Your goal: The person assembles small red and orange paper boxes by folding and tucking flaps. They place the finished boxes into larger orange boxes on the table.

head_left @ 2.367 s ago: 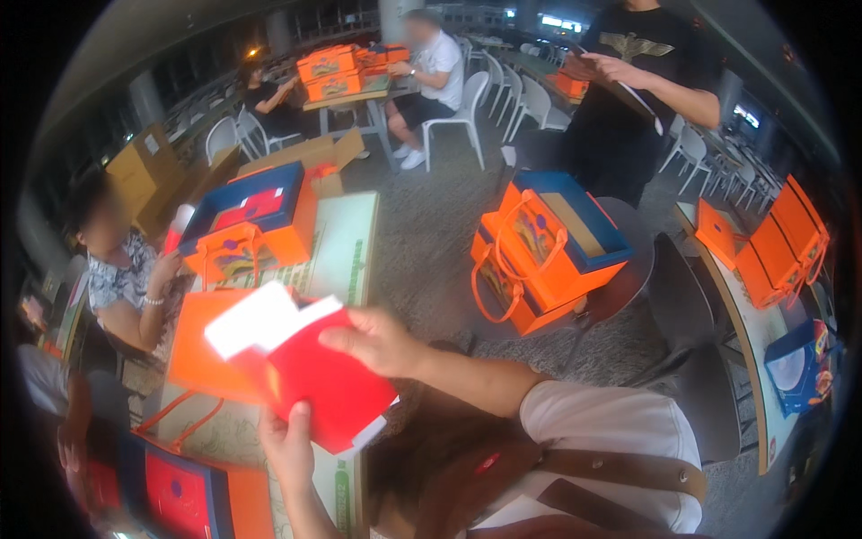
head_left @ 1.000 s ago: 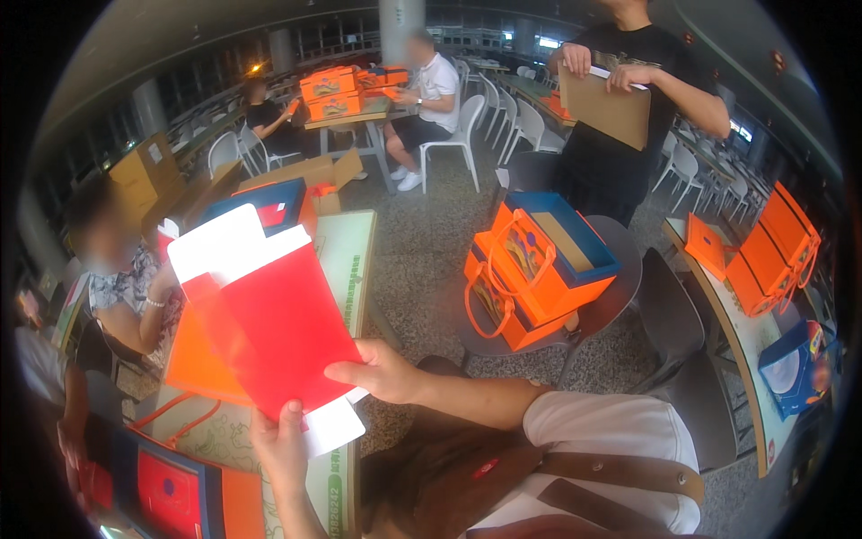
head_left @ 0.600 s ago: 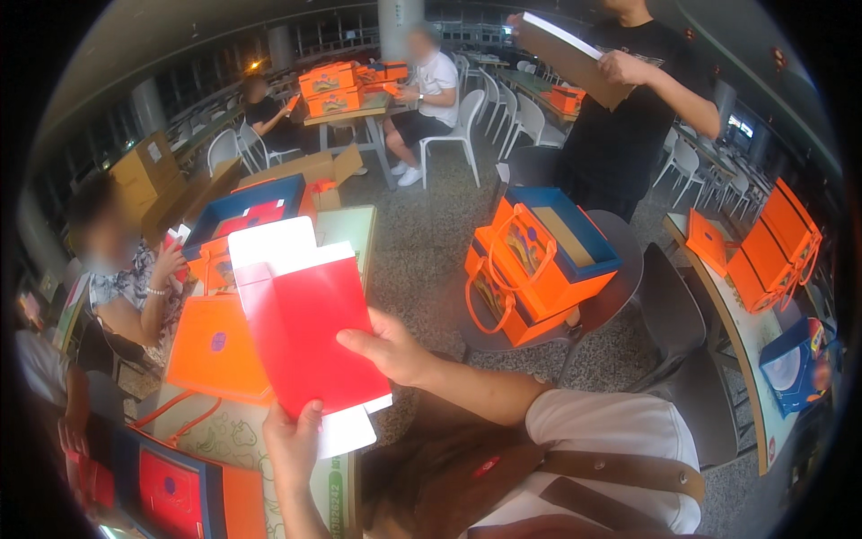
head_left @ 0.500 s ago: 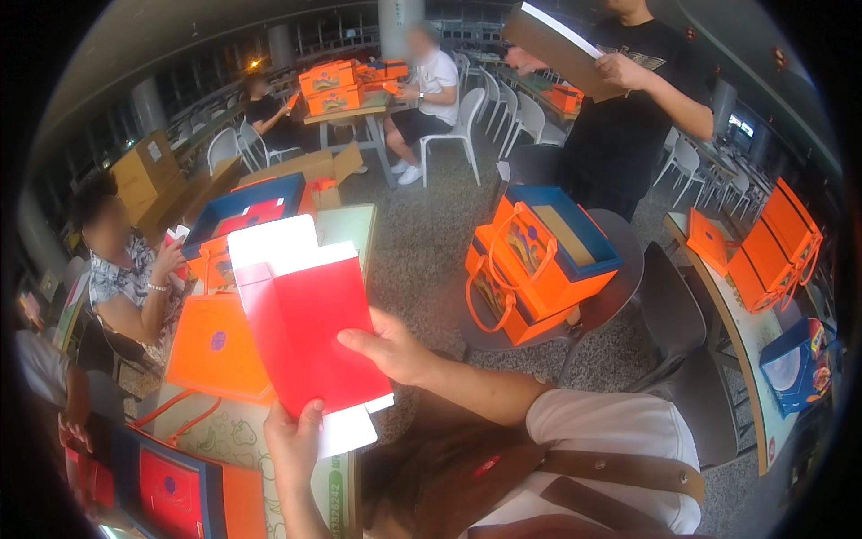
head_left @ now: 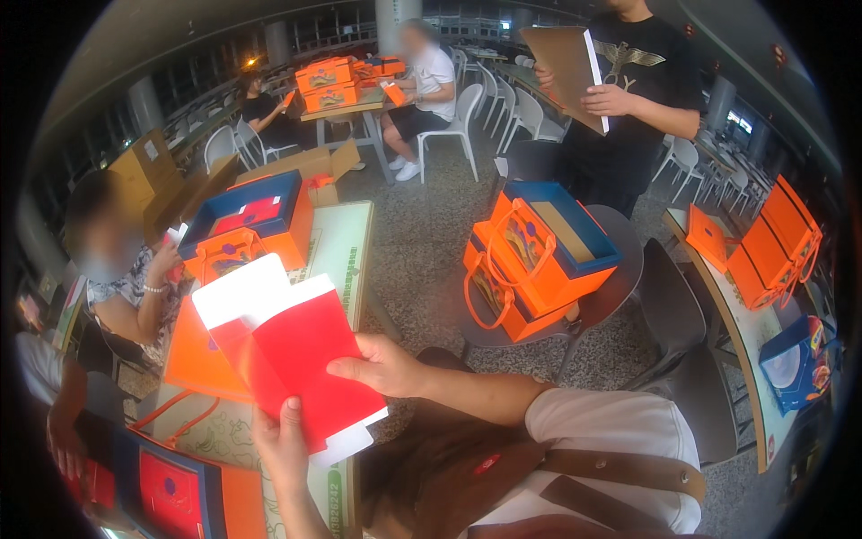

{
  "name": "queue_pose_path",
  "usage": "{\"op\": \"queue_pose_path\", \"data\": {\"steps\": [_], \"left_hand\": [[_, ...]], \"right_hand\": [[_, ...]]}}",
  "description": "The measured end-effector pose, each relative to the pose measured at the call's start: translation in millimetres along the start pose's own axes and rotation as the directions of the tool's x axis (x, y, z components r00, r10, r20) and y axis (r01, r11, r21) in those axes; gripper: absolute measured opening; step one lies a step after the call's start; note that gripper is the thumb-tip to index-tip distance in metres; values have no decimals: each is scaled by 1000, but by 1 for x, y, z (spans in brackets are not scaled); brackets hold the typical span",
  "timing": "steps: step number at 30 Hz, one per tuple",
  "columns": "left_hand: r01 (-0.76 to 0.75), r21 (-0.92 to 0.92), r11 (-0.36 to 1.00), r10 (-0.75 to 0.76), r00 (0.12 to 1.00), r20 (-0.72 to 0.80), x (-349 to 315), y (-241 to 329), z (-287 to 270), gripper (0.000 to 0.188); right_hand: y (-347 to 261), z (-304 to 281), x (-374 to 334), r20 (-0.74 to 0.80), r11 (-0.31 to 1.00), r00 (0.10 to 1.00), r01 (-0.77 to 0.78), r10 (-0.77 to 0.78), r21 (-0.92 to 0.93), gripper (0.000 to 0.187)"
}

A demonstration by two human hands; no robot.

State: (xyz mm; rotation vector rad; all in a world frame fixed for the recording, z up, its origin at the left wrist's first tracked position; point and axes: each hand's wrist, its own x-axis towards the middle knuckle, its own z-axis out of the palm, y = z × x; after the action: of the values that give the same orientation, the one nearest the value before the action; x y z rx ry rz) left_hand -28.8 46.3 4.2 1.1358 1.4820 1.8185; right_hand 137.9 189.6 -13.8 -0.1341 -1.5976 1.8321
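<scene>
Between my hands is a flat red carton (head_left: 301,359) with white flaps sticking out at its top and bottom ends. My left hand (head_left: 283,445) grips its lower left edge, thumb on the front. From the right side my right hand (head_left: 382,366) pinches it, thumb lying across the red face. The fingers behind the carton are hidden. An orange lid-like panel with a purple emblem (head_left: 193,350) lies on the table, partly covered by the carton. Just past it stands an orange gift box with a blue inner rim (head_left: 292,211), holding red pieces.
Another orange gift box (head_left: 530,269) with looped handles rests on a grey chair (head_left: 620,234) at the right. A co-worker in black (head_left: 620,117) holds a brown board; another person (head_left: 121,260) sits at left. An open blue-lined box (head_left: 193,476) lies near left. A table (head_left: 763,395) bounds the right.
Both my hands have shifted slightly left and down with the carton, which tilts more to the left. The co-worker in black has turned the brown board more upright and lowered it.
</scene>
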Motion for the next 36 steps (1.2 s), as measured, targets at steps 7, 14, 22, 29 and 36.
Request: {"op": "queue_pose_path", "data": {"steps": [7,14,22,29,36], "left_hand": [[-97,121,988,104,993,-55,1,-3,-9,46],[-125,97,987,133,988,-82,5,0,-13,40],[-131,48,990,135,987,-91,2,3,-8,30],[-180,5,984,179,977,-113,3,3,-22,35],[-215,44,976,219,959,-180,0,16,-14,39]], "right_hand": [[7,10,-3,9,998,999,36,-35,-55,39],[4,8,-3,14,994,1000,-6,8,-110,33],[4,13,-3,-46,993,999,10,-15,-116,30],[8,6,-9,64,964,995,-55,74,-260,30],[12,13,-9,103,973,992,-54,78,-224,33]]}}
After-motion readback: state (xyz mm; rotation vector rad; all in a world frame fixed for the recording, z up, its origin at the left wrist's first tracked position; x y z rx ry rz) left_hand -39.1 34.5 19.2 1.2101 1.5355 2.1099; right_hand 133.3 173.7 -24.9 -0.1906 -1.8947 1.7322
